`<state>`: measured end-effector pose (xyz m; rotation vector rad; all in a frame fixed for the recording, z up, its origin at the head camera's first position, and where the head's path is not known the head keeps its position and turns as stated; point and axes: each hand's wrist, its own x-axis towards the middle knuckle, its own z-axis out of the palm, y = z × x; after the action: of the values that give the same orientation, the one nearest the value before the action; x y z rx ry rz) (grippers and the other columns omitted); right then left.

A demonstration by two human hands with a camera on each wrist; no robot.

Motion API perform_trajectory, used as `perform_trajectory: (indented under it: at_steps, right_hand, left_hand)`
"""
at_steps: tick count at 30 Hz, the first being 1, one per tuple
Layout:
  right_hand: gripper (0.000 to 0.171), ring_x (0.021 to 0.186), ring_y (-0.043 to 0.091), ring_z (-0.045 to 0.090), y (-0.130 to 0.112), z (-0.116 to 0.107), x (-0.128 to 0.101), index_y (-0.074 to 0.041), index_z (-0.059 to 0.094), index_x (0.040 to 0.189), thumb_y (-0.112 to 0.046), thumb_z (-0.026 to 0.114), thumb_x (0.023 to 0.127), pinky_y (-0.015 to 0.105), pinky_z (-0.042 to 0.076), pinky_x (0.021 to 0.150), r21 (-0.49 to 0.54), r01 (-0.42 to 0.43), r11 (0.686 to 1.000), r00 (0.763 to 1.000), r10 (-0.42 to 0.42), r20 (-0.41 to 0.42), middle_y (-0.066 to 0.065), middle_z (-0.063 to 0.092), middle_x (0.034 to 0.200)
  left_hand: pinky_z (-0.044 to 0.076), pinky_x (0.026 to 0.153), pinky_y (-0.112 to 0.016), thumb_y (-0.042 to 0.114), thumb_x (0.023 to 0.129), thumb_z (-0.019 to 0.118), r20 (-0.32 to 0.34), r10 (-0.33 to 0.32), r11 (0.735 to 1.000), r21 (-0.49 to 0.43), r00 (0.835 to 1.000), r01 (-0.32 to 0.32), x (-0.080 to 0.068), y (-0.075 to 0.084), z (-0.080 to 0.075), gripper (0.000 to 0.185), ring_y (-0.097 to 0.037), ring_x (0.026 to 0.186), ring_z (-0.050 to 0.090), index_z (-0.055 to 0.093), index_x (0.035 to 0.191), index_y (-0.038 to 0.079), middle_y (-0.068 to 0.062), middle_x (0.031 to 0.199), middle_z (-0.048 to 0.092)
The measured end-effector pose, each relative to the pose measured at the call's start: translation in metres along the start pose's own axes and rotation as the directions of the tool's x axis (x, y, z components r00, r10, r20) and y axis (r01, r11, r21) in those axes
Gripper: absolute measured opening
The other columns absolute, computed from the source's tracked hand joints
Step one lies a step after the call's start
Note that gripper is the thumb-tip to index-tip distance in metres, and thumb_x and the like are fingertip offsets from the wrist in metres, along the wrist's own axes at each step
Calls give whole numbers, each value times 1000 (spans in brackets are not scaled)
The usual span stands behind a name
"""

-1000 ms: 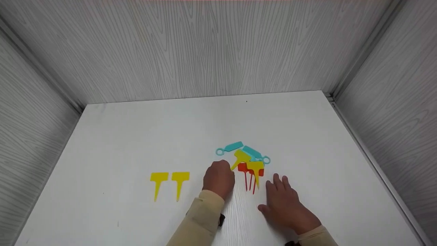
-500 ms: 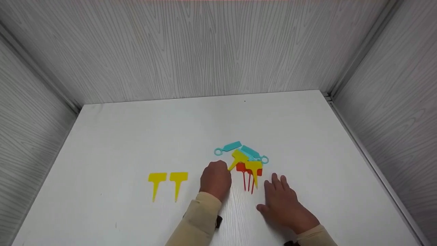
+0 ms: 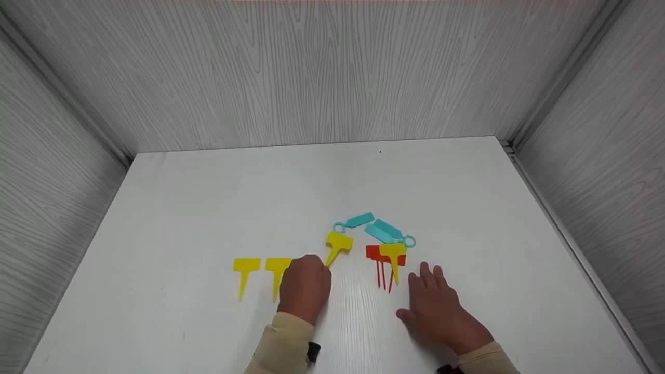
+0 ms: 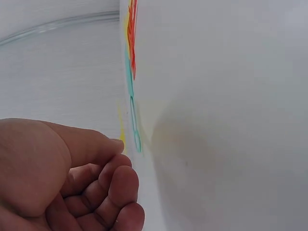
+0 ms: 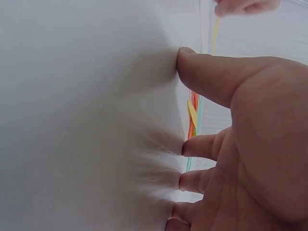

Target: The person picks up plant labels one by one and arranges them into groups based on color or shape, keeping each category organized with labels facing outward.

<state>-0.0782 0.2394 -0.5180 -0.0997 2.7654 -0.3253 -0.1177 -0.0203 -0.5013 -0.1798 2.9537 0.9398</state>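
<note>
On the white table [image 3: 208,208], the left hand [image 3: 305,285] pinches a yellow T-shaped tag [image 3: 336,245] by its stem, beside two laid-out yellow tags [image 3: 262,272]; the right hand [image 3: 434,306] rests flat, fingers spread.

Head camera looks steeply down over the white table [image 3: 218,208]; both wrist cameras skim its surface close up, sharing the coloured tags [image 3: 387,249] edge-on.
</note>
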Motion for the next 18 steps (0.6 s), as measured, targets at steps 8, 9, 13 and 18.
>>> perform_trajectory:
  at_steps: [8, 9, 13, 18]
  right_hand:
    - [102, 162, 61, 18, -1, -4, -1, 4, 41, 167, -46, 90, 92, 81, 32, 117, 1, -21, 1000, 1000, 20, 19, 34, 25, 176]
    - [103, 162, 61, 18, -1, -4, 0, 4, 40, 167, -46, 89, 92, 82, 32, 117, 4, -21, 1000, 1000, 20, 20, 34, 25, 176]
    - [102, 162, 61, 17, 1, -2, 1, 5, 39, 167, -47, 88, 94, 82, 33, 116, 0, -11, 1000, 1000, 11, 25, 34, 24, 176]
    - [99, 162, 61, 17, 0, 0, 2, 6, 40, 166, -46, 86, 96, 81, 33, 117, -3, -2, 1000, 999, 3, 33, 35, 24, 176]
  left_hand:
    - [52, 59, -34, 9, 102, 74, -52, -6, 1000, -5, 999, 6, -23, -21, -7, 29, -19, 59, 54, 67, 73, 7, -2, 65, 58]
    - [51, 57, -34, 9, 101, 74, -55, -7, 1000, 4, 998, 7, -25, -23, -7, 31, -18, 58, 53, 65, 71, 7, -2, 63, 58]
    - [49, 54, -33, 6, 98, 74, -47, -37, 999, 28, 998, 38, -33, -28, -7, 31, -17, 55, 52, 64, 69, 7, -2, 60, 57]
    - [49, 53, -34, 5, 96, 72, -1, -101, 994, 39, 995, 101, -40, -34, -9, 24, -19, 54, 53, 67, 73, 4, -4, 60, 58]
